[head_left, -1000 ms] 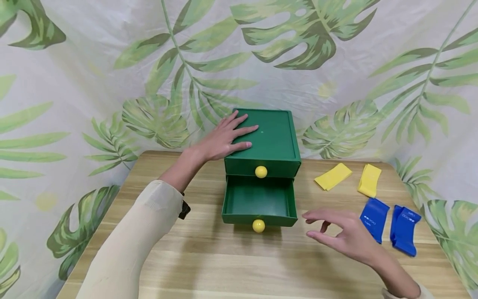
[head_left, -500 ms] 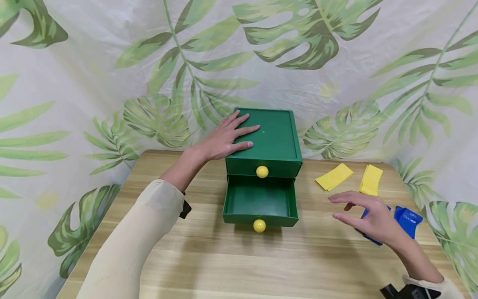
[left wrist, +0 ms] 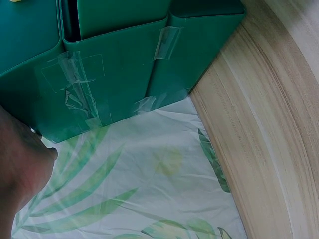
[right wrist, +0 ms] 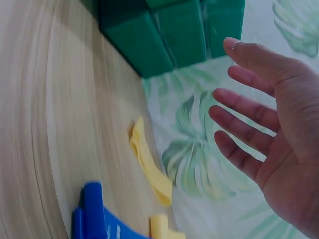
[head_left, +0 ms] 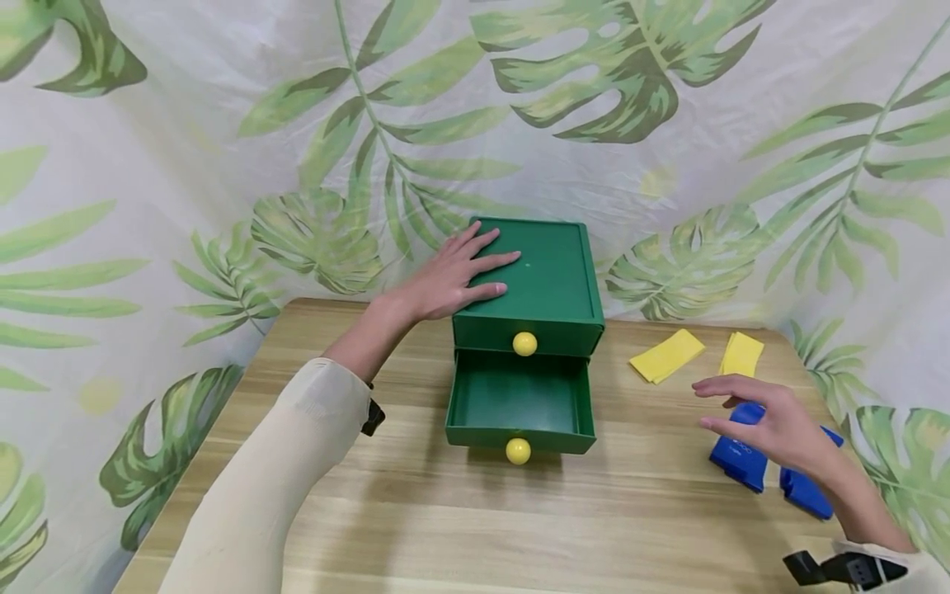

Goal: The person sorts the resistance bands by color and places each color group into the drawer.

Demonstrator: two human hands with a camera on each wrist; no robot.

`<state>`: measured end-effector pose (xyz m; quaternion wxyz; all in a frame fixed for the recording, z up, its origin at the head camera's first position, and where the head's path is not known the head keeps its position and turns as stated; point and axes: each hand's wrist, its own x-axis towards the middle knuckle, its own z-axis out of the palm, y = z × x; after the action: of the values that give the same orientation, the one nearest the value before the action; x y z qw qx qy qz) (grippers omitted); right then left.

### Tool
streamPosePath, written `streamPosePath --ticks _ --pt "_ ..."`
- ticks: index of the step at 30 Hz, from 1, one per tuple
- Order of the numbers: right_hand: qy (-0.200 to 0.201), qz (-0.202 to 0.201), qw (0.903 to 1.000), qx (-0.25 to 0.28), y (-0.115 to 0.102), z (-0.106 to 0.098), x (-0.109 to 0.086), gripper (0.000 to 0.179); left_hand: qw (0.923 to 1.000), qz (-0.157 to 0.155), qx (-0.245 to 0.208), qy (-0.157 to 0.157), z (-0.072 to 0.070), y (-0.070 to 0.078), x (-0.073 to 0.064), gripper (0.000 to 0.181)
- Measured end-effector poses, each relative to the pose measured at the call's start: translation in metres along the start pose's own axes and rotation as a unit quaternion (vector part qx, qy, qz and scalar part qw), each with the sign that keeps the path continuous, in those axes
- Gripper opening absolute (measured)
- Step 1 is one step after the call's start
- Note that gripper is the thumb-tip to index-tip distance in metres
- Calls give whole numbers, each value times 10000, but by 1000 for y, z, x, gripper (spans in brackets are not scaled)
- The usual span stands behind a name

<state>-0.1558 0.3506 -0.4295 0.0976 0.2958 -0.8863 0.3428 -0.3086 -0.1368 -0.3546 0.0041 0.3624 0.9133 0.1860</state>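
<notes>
A green drawer cabinet (head_left: 549,272) with yellow knobs stands at the back of the table. My left hand (head_left: 449,276) rests on its top, fingers spread, at the left edge. Below the upper drawer front, a drawer (head_left: 519,392) is pulled out and shows a bare green floor. My right hand (head_left: 779,425) hovers with nothing in it over two folded blue bands (head_left: 738,470) with white print, partly hiding them. Its fingers look relaxed and apart in the right wrist view. Two folded yellow bands (head_left: 668,355) lie behind the blue ones.
The wooden table (head_left: 594,528) ends at a wall hung with leaf-print cloth (head_left: 564,181). Clear tape (left wrist: 75,94) runs across the cabinet's side joints in the left wrist view. Dark wrist cameras (head_left: 846,569) are strapped on both arms.
My right hand has moved away from beside the open drawer, to the right, over the blue bands. The left hand stays on the cabinet top, and the drawer has not moved.
</notes>
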Motion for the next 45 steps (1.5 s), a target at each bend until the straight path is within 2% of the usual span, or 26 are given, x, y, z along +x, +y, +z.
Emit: streamPosePath --ticks 8,24,32,45 --pt "-178 519 9978 -374 22 -11 -13 38 10000 23 -12 20 1 0 1 60" --pt "-339 1146 9904 -694 78 -26 -37 36 10000 29 -69 49 2 -1 -1 59" --pt "-448 1656 9825 -720 90 -32 -45 35 10000 27 -54 51 2 -1 -1 59" --pt "-745 2052 9747 -489 110 -30 -50 38 9999 29 -71 114 3 -3 0 58"
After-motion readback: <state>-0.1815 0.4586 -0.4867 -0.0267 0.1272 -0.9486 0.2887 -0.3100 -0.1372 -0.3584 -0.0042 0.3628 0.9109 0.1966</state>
